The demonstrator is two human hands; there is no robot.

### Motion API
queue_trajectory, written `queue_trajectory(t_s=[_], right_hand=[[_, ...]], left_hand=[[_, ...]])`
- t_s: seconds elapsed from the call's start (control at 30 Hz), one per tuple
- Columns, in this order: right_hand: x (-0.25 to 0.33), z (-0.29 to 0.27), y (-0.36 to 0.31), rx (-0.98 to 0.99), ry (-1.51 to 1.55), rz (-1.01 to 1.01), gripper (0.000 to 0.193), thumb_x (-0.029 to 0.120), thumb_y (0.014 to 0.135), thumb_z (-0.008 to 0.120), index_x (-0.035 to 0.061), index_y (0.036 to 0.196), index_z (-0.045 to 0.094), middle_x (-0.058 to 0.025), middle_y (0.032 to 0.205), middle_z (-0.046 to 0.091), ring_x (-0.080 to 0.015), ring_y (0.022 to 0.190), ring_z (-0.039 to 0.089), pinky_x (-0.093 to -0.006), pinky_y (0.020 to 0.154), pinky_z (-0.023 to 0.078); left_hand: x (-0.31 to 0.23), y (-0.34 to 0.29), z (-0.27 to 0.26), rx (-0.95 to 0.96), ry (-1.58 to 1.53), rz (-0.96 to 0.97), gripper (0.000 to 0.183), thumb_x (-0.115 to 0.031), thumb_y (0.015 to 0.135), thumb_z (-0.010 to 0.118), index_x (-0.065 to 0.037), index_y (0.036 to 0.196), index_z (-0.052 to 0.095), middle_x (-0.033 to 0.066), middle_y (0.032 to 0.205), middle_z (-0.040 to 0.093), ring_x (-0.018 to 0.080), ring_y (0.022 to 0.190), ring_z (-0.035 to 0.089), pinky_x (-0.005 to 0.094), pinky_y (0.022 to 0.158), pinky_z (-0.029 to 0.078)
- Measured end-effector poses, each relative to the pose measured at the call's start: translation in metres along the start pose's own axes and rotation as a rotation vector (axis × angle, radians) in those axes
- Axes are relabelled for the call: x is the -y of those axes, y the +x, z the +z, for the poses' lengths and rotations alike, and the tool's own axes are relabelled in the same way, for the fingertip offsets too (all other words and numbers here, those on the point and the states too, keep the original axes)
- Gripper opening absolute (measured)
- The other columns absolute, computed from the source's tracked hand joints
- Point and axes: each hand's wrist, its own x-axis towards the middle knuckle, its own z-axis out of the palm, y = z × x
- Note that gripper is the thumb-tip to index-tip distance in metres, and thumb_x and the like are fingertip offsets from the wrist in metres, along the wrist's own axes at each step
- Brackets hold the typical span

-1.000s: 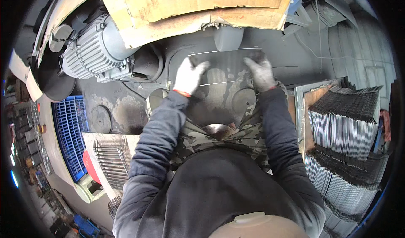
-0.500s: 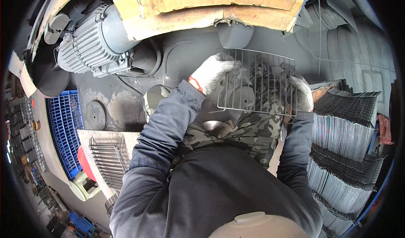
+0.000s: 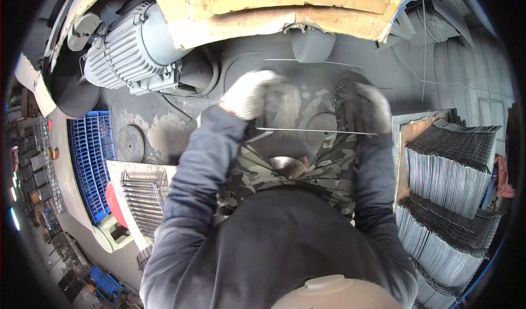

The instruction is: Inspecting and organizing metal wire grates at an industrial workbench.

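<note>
A thin rectangular wire rack (image 3: 312,130) is held up in front of my body, over my camouflage-clad lap. Gripping its left side is my left hand (image 3: 252,94), in a white knit glove. On the opposite side my right hand (image 3: 375,107), in a similar glove, grips the rack. Both hands are smeared by motion, so single fingers do not show. The rack's long near and far edge wires are visible, but its cross wires are blurred away. Below the rack, between my legs, is a dull metal piece (image 3: 287,166) with a rounded edge.
Stacks of wire racks (image 3: 446,166) stand close by my right arm. More racks (image 3: 139,199) lie on a board by my left elbow. A grey finned motor (image 3: 129,51) sits far left, and a cardboard sheet (image 3: 285,7) overhangs the far side. A blue plastic crate (image 3: 90,166) is at left.
Both hands have moved left with the wire rack, the right one also slightly away from me. The rack's cross wires, distinct before, are now blurred. The whole view has shifted a little.
</note>
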Motion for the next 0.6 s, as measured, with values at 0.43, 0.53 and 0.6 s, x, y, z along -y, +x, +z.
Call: queue_trajectory(t_s=[0.43, 0.53, 0.6], right_hand=[[-0.067, 0.113, 0.082, 0.09, -0.483, 0.067, 0.031, 0.025, 0.104, 0.061, 0.0006, 0.12, 0.073, -0.0099, 0.093, 0.075, -0.0196, 0.068, 0.068, -0.034, 0.058, 0.053], [-0.079, 0.185, 0.05, 0.055, -0.221, 0.145, 0.027, 0.013, 0.102, 0.067, -0.0001, 0.126, 0.071, -0.0103, 0.09, 0.076, -0.0192, 0.074, 0.072, -0.0315, 0.066, 0.06], [-0.088, 0.174, 0.04, 0.153, -0.226, 0.218, 0.032, 0.013, 0.103, 0.067, 0.0018, 0.132, 0.069, -0.0093, 0.101, 0.076, -0.0182, 0.087, 0.073, -0.0305, 0.071, 0.062]], left_hand=[[-0.014, -0.12, -0.067, -0.298, -0.198, 0.11, 0.023, -0.023, 0.101, 0.069, -0.007, 0.118, 0.067, 0.0028, 0.085, 0.072, 0.0105, 0.061, 0.063, 0.0235, 0.049, 0.047], [-0.012, -0.184, -0.067, -0.421, -0.179, 0.202, 0.023, -0.021, 0.099, 0.072, -0.006, 0.115, 0.069, 0.0015, 0.079, 0.072, 0.0084, 0.054, 0.062, 0.0212, 0.047, 0.049], [-0.004, -0.21, -0.054, -0.462, -0.133, 0.276, 0.027, -0.017, 0.096, 0.076, -0.003, 0.117, 0.068, 0.005, 0.086, 0.074, 0.0114, 0.059, 0.065, 0.0244, 0.049, 0.052]])
